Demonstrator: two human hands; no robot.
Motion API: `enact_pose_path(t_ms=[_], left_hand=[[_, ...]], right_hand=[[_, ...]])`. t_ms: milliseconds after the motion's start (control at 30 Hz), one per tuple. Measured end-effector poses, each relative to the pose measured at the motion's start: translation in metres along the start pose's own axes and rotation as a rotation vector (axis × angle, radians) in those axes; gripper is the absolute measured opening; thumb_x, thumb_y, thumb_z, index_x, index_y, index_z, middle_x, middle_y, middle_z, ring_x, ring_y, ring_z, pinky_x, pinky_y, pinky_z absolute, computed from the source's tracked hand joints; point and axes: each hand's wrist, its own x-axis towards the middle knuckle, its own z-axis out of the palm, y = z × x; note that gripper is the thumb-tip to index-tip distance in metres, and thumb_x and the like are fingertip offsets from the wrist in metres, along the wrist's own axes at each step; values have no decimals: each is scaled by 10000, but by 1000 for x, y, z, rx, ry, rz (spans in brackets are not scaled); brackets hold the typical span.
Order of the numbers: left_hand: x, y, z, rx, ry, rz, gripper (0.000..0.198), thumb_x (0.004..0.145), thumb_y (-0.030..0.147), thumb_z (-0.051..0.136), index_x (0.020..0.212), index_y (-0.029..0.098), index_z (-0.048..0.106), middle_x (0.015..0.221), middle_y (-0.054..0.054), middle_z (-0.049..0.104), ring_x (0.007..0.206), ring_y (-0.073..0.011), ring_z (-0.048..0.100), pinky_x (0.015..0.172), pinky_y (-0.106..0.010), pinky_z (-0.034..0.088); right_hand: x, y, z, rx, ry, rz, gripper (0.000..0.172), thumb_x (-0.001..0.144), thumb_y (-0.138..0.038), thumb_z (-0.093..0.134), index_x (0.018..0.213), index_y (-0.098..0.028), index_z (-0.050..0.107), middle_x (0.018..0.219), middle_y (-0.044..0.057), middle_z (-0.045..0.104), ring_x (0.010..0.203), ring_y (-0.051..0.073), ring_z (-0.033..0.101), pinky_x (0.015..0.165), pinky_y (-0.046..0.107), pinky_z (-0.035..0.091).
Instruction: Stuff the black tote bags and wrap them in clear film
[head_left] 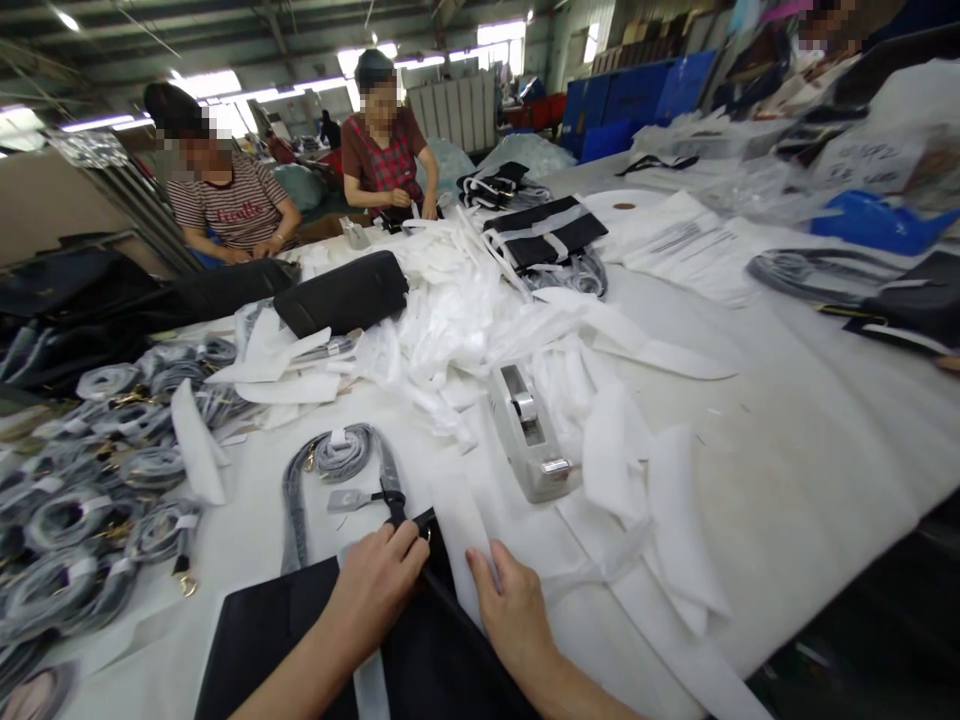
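A black bag (285,640) lies at the table's near edge, right under me. My left hand (379,585) is closed on the bag's top edge, where a grey strap (337,460) with a black end joins it. My right hand (510,605) pinches a white foam strip (457,530) beside the bag. A small grey tag (346,499) lies on the table just beyond my left hand.
A grey tape dispenser (529,430) stands past my hands among loose white foam sheets (465,310). Several coiled grey straps (82,500) are piled at the left. Black bags (345,292) lie further back. Two people sit at the table's far side (225,205).
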Motion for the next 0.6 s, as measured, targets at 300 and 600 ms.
enact_pose_path(t_ms=[300,600], left_hand=[[-49,21,69,-174,299,-346,261,756,-7,421,828,214,539,865,-16,566,681,-131,588,592,-226,460],[-25,12,14,-230,160,-229,200,744,130,608,911,233,571,1101,-69,588,932,-237,562,800,-375,484]], right_hand=[[-7,5,4,-20,112,-112,361,956,-422,353,673,-224,457,506,-47,412,437,115,345,487,257,275],[-8,7,3,-49,130,-103,364,962,-441,344,746,-209,525,500,-30,471,427,131,408,487,264,302]])
